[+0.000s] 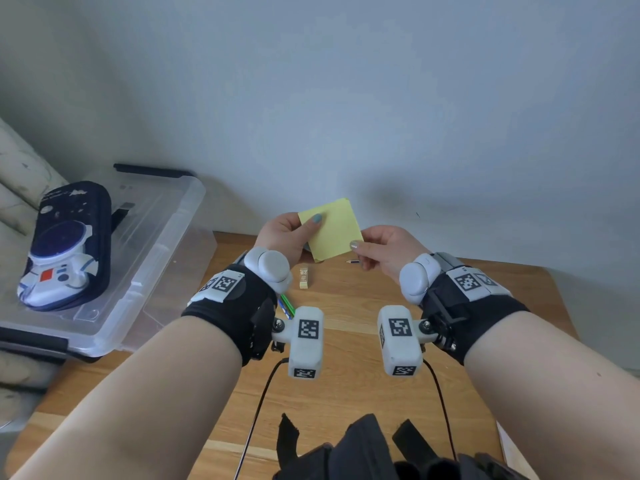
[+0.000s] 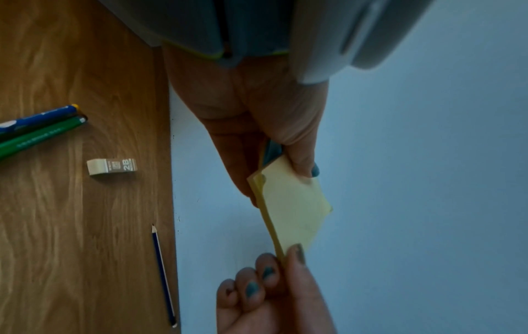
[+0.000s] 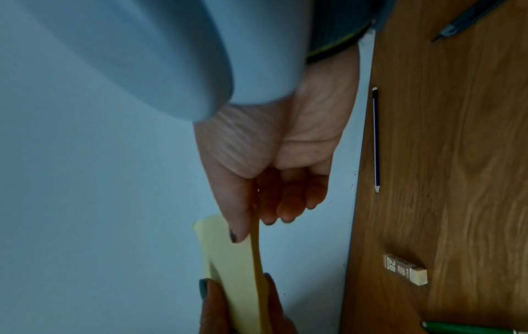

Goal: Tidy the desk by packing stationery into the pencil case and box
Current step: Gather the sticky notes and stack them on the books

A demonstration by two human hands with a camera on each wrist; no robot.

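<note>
A yellow sticky-note pad (image 1: 330, 229) (image 2: 291, 208) (image 3: 228, 271) is held up above the desk's far edge. My left hand (image 1: 294, 233) (image 2: 274, 144) pinches its upper left corner, thumb on the front. My right hand (image 1: 377, 247) (image 3: 257, 198) pinches the lower right corner. A navy astronaut pencil case (image 1: 67, 245) lies zipped on the lid of a clear plastic box (image 1: 162, 237) at the left. On the desk lie a 2B eraser (image 1: 303, 277) (image 2: 112, 166) (image 3: 405, 269), a thin blue pencil (image 2: 163, 273) (image 3: 376, 140), and green and blue pens (image 2: 40, 131).
The wooden desk (image 1: 346, 375) butts against a pale wall. The box stands off the desk's left edge, with a cushion behind it. Cables and a black strap hang near the desk's front. A dark pen (image 3: 463, 22) lies near the right wrist.
</note>
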